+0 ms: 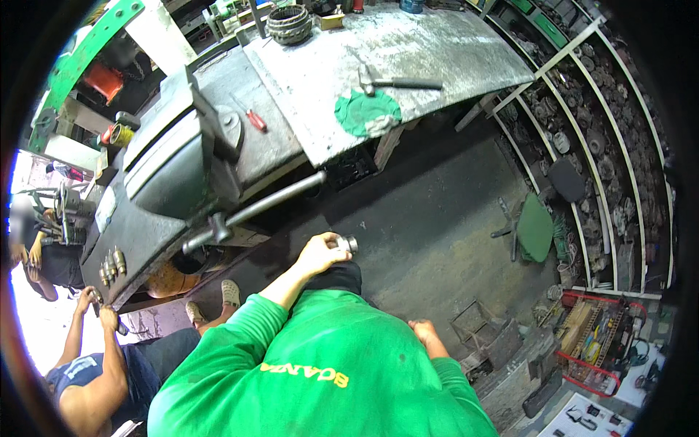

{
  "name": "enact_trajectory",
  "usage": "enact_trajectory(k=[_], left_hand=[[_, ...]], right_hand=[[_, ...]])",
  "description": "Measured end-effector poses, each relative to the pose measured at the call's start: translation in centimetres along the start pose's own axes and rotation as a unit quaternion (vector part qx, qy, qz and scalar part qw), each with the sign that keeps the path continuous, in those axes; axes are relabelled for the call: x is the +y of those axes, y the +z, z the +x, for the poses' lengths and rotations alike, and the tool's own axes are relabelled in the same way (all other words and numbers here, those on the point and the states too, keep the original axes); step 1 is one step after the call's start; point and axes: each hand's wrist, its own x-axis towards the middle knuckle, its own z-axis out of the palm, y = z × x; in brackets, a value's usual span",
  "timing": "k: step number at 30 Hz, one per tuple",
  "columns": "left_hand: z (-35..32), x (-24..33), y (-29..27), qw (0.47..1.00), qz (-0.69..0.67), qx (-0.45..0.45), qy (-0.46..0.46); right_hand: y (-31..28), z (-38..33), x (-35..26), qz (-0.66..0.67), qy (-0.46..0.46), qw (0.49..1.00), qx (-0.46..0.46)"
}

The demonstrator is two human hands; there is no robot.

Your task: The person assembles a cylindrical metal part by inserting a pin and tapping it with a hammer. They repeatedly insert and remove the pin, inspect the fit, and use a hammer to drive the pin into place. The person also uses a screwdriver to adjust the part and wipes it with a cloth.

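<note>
My left hand (pixel 320 255) is closed around a small round metal part (pixel 352 245), like a short collar with a dark opening, held out in front of my waist. Beyond it stands a big bench vise (pixel 175 156), whose long steel handle bar (pixel 280 197) slants towards me. Low at my right side is my right hand (pixel 422 329); the green sweater hides much of it, and its fingers do not show clearly. On the metal-topped workbench (pixel 451 51) a hammer (pixel 400 83) lies beside a green cloth (pixel 364 113).
A red-handled screwdriver (pixel 256 120) lies near the vise. Metal fittings (pixel 113 266) stand at the bench's left end, by a co-worker (pixel 102 364). Right are a green chair (pixel 535 227), shelves of parts (pixel 597 138) and a red-framed tool basket (pixel 593 339).
</note>
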Motion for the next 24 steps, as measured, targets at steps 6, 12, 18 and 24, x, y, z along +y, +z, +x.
enact_trajectory(k=[6, 12, 18, 24], left_hand=[[9.9, 8.5, 1.8, 0.996, -0.057, -0.070, -0.018], [15.4, 13.0, 3.2, 0.978, -0.203, -0.052, -0.019], [15.3, 13.9, 5.1, 0.951, -0.272, 0.137, -0.057], [9.9, 18.7, 7.5, 0.839, -0.422, 0.343, 0.001]], right_hand=[[-7.1, 4.8, -23.3, 0.054, -0.194, 0.974, 0.102], [-10.7, 7.7, -40.3, -0.108, -0.287, 0.952, -0.004], [-13.9, 16.0, -49.3, -0.361, -0.353, 0.856, -0.108], [-17.5, 21.2, -58.0, -0.555, -0.335, 0.757, -0.075]])
